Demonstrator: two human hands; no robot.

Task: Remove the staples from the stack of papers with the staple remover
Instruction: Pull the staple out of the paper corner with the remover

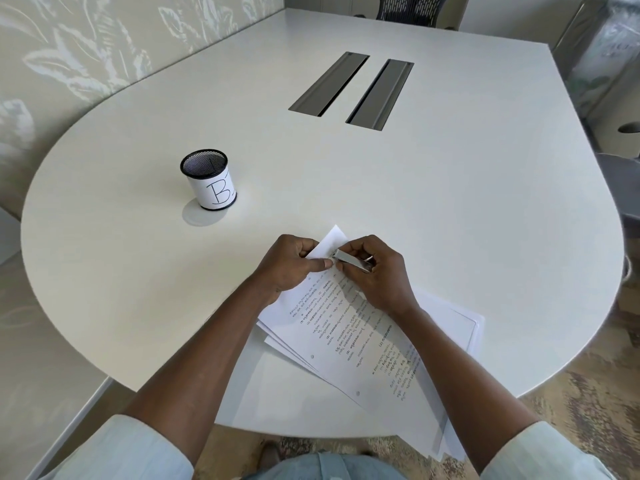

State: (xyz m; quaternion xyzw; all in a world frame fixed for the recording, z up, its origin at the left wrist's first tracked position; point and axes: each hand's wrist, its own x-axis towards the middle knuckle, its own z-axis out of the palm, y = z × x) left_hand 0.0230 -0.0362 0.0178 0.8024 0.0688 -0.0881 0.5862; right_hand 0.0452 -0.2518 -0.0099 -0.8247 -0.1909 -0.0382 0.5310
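Head view. Stack of white printed paper sheets (346,327) fanned on the near edge of the pale rounded desk (450,202), far corner lifted. Likely hazards: tearing of that corner under too steep a lever or a sideways tug; slipping of the metal tip toward the left thumb just beside it; shifting of the loose lower sheets. Left hand (291,265) curled, pinching the lifted corner between thumb and fingers. Right hand (381,278) clamped round the slim silver metal staple remover (353,262), tip at the pinched corner. Staple itself too small to make out. Black mesh pen cup (209,180) well apart, leftward.
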